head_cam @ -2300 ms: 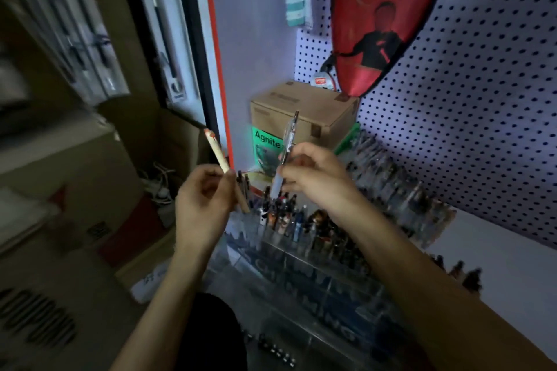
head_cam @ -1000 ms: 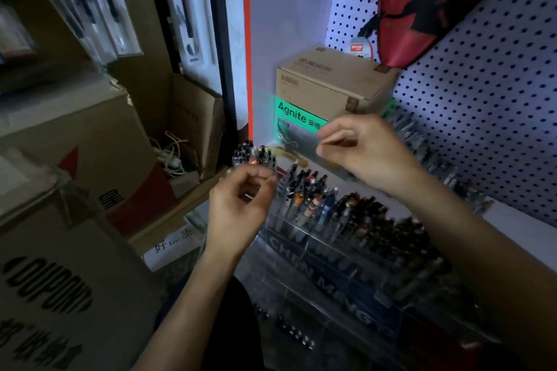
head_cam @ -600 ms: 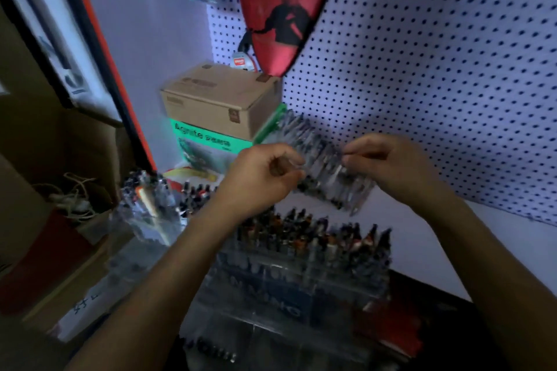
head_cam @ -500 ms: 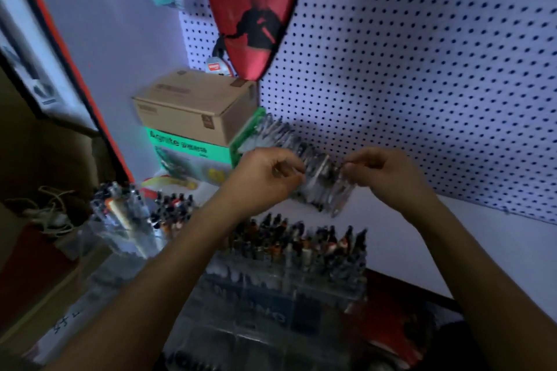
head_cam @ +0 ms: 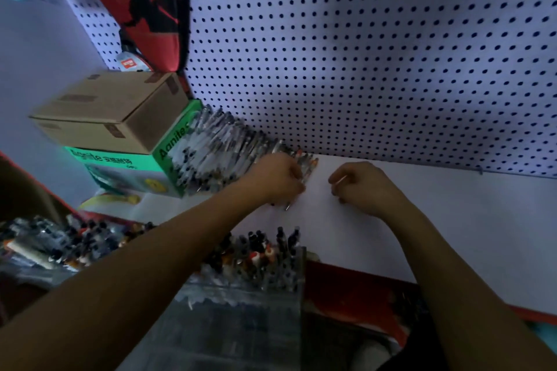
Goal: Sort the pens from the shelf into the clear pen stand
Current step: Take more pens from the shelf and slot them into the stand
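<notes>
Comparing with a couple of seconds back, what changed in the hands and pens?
Both pens held upright earlier are gone from the hands. The left hand has moved to the row of pens lying on the shelf and curls over its right end; the right hand rests curled beside it, its hold unclear. The clear pen stand stays full, and the boxes are unmoved.

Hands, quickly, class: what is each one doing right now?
Left hand: fingers curled on pens in the shelf row.
Right hand: curled; whether it holds anything cannot be told.
</notes>
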Action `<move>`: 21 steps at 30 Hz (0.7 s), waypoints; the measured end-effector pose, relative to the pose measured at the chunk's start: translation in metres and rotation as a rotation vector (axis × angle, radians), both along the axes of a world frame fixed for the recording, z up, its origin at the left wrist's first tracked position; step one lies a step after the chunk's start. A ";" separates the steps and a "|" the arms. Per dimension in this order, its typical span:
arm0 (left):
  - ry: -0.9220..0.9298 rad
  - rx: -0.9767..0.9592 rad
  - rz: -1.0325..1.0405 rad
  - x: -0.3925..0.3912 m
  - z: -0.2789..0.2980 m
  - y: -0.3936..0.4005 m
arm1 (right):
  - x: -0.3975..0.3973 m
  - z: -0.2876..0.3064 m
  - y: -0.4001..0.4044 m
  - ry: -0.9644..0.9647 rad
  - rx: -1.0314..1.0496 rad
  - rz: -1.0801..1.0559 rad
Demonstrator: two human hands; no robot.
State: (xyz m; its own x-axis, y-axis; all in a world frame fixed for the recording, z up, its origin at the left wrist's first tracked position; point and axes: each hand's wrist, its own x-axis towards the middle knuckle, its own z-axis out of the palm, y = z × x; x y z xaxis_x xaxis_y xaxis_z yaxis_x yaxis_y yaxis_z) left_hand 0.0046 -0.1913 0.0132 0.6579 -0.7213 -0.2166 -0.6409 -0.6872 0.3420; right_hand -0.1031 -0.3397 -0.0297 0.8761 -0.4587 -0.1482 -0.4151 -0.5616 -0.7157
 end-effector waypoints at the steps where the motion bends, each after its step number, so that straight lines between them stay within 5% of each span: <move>1: -0.056 0.054 0.020 0.002 -0.004 -0.005 | 0.000 -0.002 -0.003 0.016 -0.005 0.006; 5: -0.334 0.218 -0.020 0.002 -0.019 -0.016 | -0.005 -0.005 -0.015 0.025 0.017 -0.002; 21: -0.031 0.133 -0.023 0.011 -0.026 -0.022 | 0.005 -0.013 -0.013 0.044 0.007 -0.063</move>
State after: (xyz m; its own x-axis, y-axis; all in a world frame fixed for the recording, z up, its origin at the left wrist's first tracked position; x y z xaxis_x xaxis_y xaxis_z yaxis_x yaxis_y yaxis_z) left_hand 0.0159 -0.2131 -0.0126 0.6493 -0.7026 -0.2910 -0.6661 -0.7101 0.2284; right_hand -0.0985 -0.3524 -0.0423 0.8380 -0.5119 -0.1889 -0.4807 -0.5285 -0.6997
